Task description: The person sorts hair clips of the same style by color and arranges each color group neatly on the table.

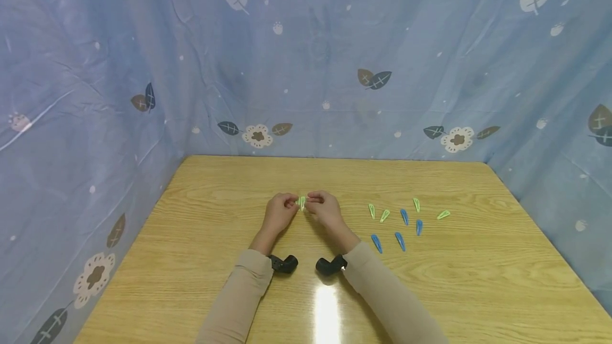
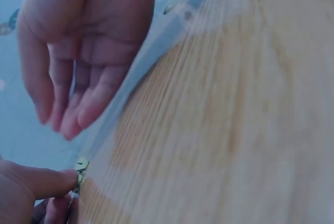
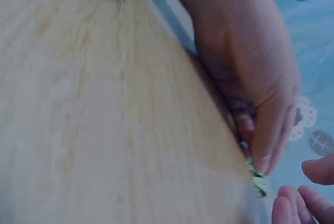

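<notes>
My left hand pinches a pale green snap hair clip between thumb and fingertips, low over the table. In the right wrist view the clip pokes out below the left fingertips, and more green shows behind it. My right hand hovers just to the right, fingertips close to the clip. From the left wrist view this right hand has its fingers loosely extended, and the right wrist view shows a gap between its thumb and fingers. Part of the green clip is hidden by the left fingers.
On the wooden table, to the right of both hands, lie several green hair clips and several blue hair clips, spread apart. A blue patterned curtain hangs behind the table and at its sides. Both wrists wear black camera mounts.
</notes>
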`<action>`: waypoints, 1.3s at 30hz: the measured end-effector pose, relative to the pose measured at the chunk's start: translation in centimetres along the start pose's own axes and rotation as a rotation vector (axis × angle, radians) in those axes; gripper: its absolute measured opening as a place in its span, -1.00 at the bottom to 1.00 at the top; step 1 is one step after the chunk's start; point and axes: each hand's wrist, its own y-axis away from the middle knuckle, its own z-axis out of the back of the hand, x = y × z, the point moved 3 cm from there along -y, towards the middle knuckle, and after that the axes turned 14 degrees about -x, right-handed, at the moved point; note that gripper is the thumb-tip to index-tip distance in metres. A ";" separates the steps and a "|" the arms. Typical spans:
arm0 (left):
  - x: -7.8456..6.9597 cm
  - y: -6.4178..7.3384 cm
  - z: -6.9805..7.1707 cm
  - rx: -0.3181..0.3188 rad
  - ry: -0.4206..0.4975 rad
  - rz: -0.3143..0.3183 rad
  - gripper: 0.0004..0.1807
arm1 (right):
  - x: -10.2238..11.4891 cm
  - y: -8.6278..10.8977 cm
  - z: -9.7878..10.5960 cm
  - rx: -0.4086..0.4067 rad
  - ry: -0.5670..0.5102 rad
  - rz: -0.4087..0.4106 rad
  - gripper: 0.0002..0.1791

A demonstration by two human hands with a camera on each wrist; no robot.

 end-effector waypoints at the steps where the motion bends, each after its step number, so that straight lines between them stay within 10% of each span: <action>1: 0.0 0.0 0.0 0.000 0.003 0.003 -0.79 | 0.2 0.1 0.2 0.010 0.003 0.003 -0.67; 21: 0.2 -0.2 0.2 -0.019 0.012 -0.005 -0.79 | 3.8 2.1 8.8 0.097 0.008 0.224 -0.53; 39: 0.1 0.0 -0.2 -0.005 0.007 0.004 -0.80 | 0.4 1.9 21.2 -0.135 0.195 0.302 -0.47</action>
